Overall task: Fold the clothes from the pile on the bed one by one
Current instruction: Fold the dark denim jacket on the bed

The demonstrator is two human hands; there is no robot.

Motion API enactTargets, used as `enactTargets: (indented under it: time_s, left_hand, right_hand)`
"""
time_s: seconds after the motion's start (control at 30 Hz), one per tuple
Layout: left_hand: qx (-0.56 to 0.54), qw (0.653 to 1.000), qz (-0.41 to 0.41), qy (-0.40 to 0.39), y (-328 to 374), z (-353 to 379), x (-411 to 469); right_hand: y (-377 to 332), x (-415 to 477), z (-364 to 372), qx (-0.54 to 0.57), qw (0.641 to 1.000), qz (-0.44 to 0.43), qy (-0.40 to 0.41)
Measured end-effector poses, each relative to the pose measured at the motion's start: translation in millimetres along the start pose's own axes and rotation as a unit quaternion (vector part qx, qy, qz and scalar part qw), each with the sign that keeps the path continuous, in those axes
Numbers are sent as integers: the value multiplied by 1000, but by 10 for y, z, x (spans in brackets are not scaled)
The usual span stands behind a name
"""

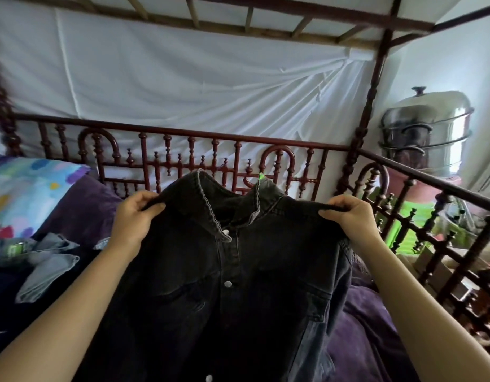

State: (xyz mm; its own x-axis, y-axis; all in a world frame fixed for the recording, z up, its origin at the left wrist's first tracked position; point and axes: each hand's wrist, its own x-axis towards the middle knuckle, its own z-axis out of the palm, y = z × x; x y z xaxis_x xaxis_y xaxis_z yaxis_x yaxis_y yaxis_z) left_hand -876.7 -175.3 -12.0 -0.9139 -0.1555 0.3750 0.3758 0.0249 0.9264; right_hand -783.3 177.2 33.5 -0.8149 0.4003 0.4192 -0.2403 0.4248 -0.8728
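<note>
Dim fg, bright daylight from right, fisheye-bent edges.

I am looking into a home bedroom. A carved dark-red wooden bed [359, 136] is filling the view, with its spindle rails running across ahead and its canopy frame [321, 13] spanning overhead. A white sheet [183, 78] is hanging behind the bed. A purple blanket [81, 210] and a bright patterned pillow [26, 188] are lying on it. Stacked steel pots [428, 128] are standing just beyond its right corner post.

Dark denim jacket [238, 285], collar up, snaps fastened (silver), hanging by its shoulders above the bed
</note>
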Motion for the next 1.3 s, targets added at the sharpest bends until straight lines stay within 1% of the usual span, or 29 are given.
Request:
enactTargets:
  time_s: [0.2,0.27,0.33,0.43,0.47,0.5,0.53,0.6,0.63,0.7,0.73,0.77,0.8,0.83,0.9,0.93,0.97,1.0,1.07,1.1,1.17,1.2,1.23,1.3]
  left_hand:
    - [-55,998,22,29,648,-99,171]
    - [-57,998,19,23,856,-118,170]
    - [-67,998,2,-13,1012,-161,158]
    - [-85,985,-44,-142,1217,-254,73]
    - [-70,984,-51,-157,1266,-262,42]
    - [-47,988,-49,-141,1297,-257,14]
    - [-30,994,-37,-102,1320,-237,-19]
    - [-59,998,16,-32,1347,-201,-90]
    - [-93,994,48,-16,1375,-184,-136]
    - [-158,983,93,-3,1426,-201,-186]
    - [-181,977,110,-2,1472,-213,-199]
    - [-193,973,124,-6,1523,-218,-204]
    - [-195,971,137,-13,1564,-199,-206]
    - [-193,970,144,-23,1591,-166,-212]
    - [-187,970,147,-48,1612,-54,-260]
    - [-185,970,145,-58,1584,5,-284]
    - [-182,971,140,-64,1545,59,-307]
    - [-179,972,135,-69,1503,101,-326]
    - [-179,973,123,-74,1434,133,-348]
    - [-180,974,117,-79,1410,129,-352]
    - [-177,975,101,-85,1387,91,-359]
    - [-176,976,94,-84,1374,63,-357]
    - [-177,977,87,-80,1364,36,-359]
    - [-191,976,74,-75,1353,-22,-365]
  right_hand:
    - [-481,78,-94,29,994,-101,40]
    - [-616,70,-100,27,990,-129,56]
    - [-697,40,-116,23,987,-147,67]
    - [-766,-21,-167,57,982,-155,86]
    - [-801,-40,-182,73,981,-157,94]
    - [-838,-64,-192,80,978,-162,100]
    - [-873,-104,-196,79,976,-173,103]
    - [-932,-204,-207,79,969,-206,106]
    - [-972,-269,-247,82,966,-223,101]
    - [-1043,-350,-373,91,966,-232,62]
    - [-1098,-364,-454,101,971,-216,24]
    - [-1140,-358,-541,99,977,-184,-36]
    - [-1158,-341,-595,73,981,-144,-110]
    - [-1154,-324,-604,15,976,-108,-188]
    - [-1084,-356,-448,-110,939,-45,-324]
    - [-1007,-405,-298,-125,918,-33,-375]
    - [-923,-457,-135,-100,905,-29,-413]
    - [-852,-496,15,-52,898,-26,-437]
    - [-735,-488,233,26,890,-36,-455]
    - [-708,-452,316,25,887,-60,-457]
    - [-705,-397,471,-33,878,-141,-455]
    - [-702,-373,553,-57,877,-164,-447]
    - [-702,-350,623,-61,884,-159,-436]
    - [-675,-273,720,-34,907,-136,-398]
